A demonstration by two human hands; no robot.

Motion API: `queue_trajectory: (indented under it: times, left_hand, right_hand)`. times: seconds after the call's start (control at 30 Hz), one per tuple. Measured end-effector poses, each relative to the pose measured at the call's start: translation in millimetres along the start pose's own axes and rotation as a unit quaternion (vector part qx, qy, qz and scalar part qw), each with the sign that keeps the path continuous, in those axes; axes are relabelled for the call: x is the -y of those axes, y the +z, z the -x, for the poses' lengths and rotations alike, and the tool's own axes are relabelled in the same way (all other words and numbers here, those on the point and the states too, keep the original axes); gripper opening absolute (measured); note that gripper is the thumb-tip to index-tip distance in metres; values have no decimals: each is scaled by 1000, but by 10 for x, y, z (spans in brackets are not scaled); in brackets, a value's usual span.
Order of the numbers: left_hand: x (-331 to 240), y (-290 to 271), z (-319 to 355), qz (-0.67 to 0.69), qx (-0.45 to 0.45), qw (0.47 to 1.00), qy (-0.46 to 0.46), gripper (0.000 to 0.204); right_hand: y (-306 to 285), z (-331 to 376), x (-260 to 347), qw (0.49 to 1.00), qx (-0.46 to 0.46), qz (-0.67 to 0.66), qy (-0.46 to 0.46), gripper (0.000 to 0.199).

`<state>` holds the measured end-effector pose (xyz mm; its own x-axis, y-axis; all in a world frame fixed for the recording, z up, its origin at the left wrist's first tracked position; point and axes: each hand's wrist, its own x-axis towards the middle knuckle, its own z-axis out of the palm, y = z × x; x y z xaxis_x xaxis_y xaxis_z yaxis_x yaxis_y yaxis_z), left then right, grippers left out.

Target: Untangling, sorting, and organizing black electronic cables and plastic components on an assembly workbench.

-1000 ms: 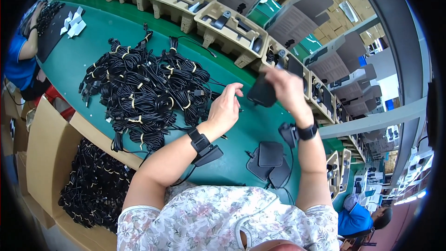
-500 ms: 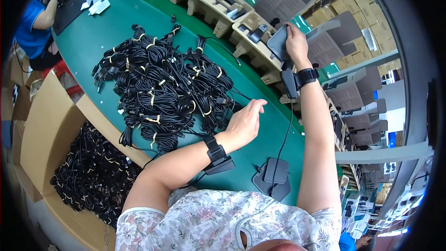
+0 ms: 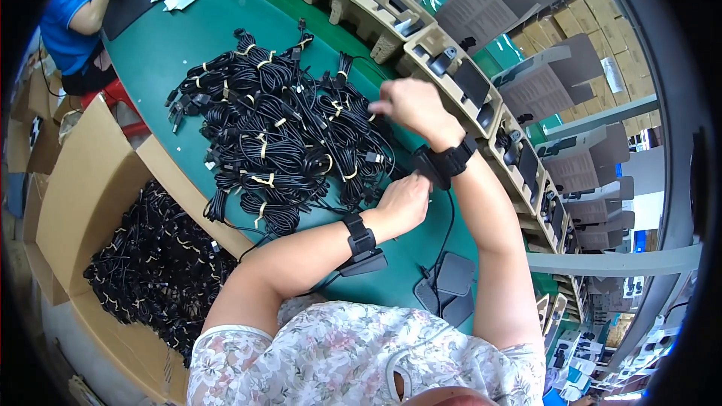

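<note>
A large heap of black cable bundles (image 3: 278, 135), tied with cream bands, covers much of the green table. My right hand (image 3: 414, 109) hovers at the heap's right side, fingers half curled, thumb apart, with nothing seen in it. Just below, my left hand (image 3: 406, 203) is closed beside the heap's near right edge. Its fingertips lie partly behind the right wrist's black strap device (image 3: 434, 168), so what it holds, if anything, is hidden. In the nearest moulded tray (image 3: 489, 116) at the right lies a flat dark pad (image 3: 471, 81).
An open cardboard box (image 3: 71, 218) full of more black cables (image 3: 162, 271) stands left of the table. Dark flat pads (image 3: 455, 274) with a cord lie near my body. Trays with upright printed cards (image 3: 545, 75) line the right. Another person (image 3: 71, 19) works at the far left.
My right hand has let go of the dark pad in the tray and come left toward the cable heap. My left hand has stayed low beside the heap. The view has shifted slightly.
</note>
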<state>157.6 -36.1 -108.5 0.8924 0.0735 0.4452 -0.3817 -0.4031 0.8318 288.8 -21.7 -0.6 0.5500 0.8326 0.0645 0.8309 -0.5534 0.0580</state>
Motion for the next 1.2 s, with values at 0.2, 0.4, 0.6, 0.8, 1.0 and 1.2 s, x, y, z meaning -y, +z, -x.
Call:
queue_trajectory:
  times: [0.2, 0.4, 0.6, 0.8, 1.0, 1.2]
  left_hand:
    - [-8, -20, 23, -93, 68, 988, 107, 20]
    - [24, -3, 8, -96, 95, 979, 150, 20]
    - [8, 19, -23, 33, 192, 979, 60, 29]
    - [-135, -116, -125, 246, 190, 940, -139, 32]
    - [263, 98, -138, 27, 280, 960, -9, 24]
    - [447, 193, -76, 11, 244, 966, 88, 35]
  right_hand:
    - [241, 199, 14, 972, 48, -228, -30, 31]
    - [25, 337, 113, 956, 123, -261, 47, 40]
    - [194, 698, -128, 903, -29, -427, 38, 35]
    - [89, 828, -103, 835, -87, -540, 68, 31]
    - [370, 477, -81, 925, -50, -364, 97, 28]
    - [138, 540, 46, 956, 38, -273, 96, 28]
